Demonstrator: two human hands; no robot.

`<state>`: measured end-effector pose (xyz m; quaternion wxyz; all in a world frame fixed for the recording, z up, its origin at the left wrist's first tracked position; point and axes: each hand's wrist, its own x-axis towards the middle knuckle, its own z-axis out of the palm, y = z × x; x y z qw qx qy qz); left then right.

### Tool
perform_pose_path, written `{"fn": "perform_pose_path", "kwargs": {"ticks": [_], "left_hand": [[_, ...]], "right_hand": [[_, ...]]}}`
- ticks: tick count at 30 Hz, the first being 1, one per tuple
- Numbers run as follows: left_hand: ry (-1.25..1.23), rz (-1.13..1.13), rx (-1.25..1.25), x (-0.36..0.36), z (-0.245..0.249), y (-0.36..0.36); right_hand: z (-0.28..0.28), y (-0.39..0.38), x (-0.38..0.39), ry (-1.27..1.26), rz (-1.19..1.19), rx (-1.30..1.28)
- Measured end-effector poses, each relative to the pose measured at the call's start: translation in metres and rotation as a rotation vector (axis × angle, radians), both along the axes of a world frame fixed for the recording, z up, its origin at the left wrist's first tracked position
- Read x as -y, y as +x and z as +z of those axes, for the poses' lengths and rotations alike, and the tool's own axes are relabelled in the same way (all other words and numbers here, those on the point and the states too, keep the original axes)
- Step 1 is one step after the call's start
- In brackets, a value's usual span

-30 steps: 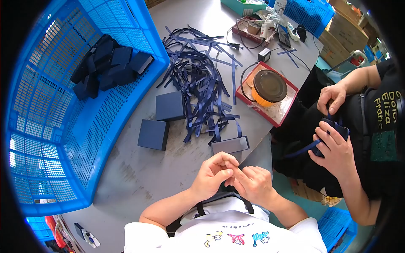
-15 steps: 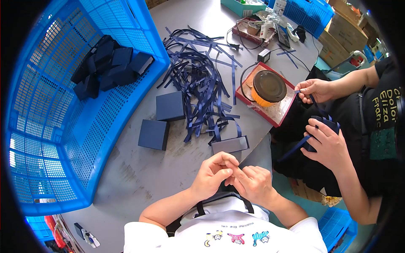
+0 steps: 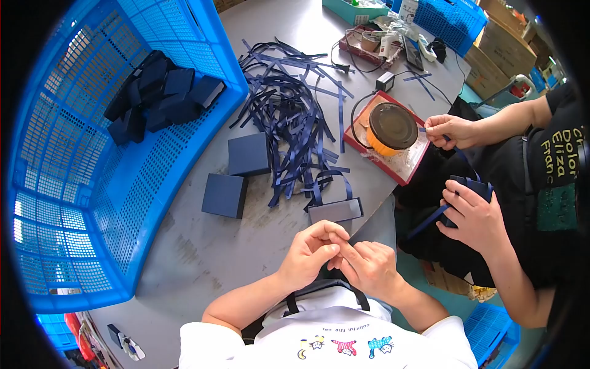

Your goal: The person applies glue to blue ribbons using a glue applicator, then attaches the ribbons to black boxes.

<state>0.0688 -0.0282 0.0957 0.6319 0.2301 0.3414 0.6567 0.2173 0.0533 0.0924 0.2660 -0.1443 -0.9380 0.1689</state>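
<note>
At table [image 3: 246, 258] edge, L hand [image 3: 310, 252] & R hand [image 3: 369, 267] pinched together — contents hidden; grey box [image 3: 335, 211], ribbons [image 3: 289, 123] beyond.

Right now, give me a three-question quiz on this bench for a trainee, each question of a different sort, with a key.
1. True or false: the left hand and the right hand touch each other.
2. The ribbons lie: A on the floor; B on the table; C in a lap.
3. How many boxes lie on the table between the crate and the ribbons?
Key: 1 true; 2 B; 3 two.
</note>
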Motion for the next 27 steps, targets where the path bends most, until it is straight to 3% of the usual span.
{"fn": "perform_pose_path", "kwargs": {"ticks": [27], "left_hand": [[0.054,-0.023,-0.011,0.0001,0.0006,-0.0026]], "right_hand": [[0.0059,-0.0016,-0.0005,-0.033,0.007,-0.001]]}}
